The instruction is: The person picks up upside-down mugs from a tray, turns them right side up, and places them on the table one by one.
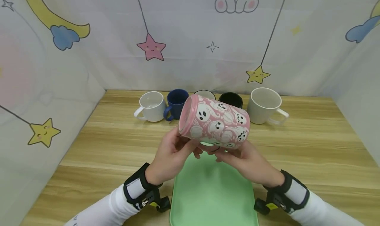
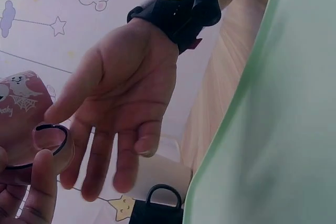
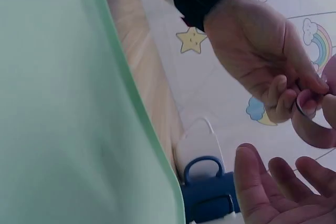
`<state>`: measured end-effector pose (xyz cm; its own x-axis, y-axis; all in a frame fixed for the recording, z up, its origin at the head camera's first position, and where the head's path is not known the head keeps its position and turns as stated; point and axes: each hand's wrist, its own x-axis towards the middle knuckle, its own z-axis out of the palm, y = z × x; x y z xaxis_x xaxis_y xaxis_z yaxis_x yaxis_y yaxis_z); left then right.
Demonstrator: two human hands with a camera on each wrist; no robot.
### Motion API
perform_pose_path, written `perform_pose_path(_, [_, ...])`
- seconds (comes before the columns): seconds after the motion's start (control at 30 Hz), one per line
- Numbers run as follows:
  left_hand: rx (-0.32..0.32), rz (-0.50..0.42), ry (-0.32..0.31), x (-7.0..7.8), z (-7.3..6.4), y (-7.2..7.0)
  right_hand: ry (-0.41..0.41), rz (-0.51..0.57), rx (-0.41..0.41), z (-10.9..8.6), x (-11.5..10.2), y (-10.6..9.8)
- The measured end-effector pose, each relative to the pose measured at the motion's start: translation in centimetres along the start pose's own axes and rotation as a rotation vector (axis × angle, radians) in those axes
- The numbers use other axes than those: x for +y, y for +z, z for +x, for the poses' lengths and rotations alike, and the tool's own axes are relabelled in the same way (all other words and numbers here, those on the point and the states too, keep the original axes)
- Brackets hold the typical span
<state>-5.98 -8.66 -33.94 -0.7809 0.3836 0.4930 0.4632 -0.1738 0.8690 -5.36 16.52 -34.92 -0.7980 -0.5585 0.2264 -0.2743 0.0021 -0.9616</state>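
A pink mug (image 1: 219,124) patterned with white ghosts and pumpkins is held on its side in the air, one round end turned left. Its curved handle (image 1: 210,148) hangs underneath. My left hand (image 1: 170,156) pinches the handle, its fingers curled there in the right wrist view. Beneath the mug's right end is my right hand (image 1: 252,163). In the left wrist view, that right hand (image 2: 126,87) has extended fingers, and its thumb reaches to the mug (image 2: 23,100). Below both hands lies a green tray (image 1: 213,193).
Along the back of the wooden table (image 1: 118,143) stand a white mug (image 1: 152,105), a blue mug (image 1: 177,102), a partly hidden dark-rimmed white mug (image 1: 205,94), a black mug (image 1: 231,99) and a larger white mug (image 1: 263,105). A patterned curtain (image 1: 193,28) hangs behind.
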Motion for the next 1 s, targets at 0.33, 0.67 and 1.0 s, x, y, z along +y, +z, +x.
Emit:
perform_pose_path(0.33, [0.024,-0.032,-0.094,-0.6,-0.1,0.3,0.008,0.074,0.050,0.7,0.6,1.0])
perform_pose_path(0.67, [0.006,0.004,-0.121,-1.1,0.2,0.0,-0.007,0.046,0.157,0.2,0.8,0.7])
perform_pose_path(1.0, [-0.043,0.022,-0.112,-1.2,0.1,-0.3,-0.171,0.040,0.162,0.2,0.9,0.8])
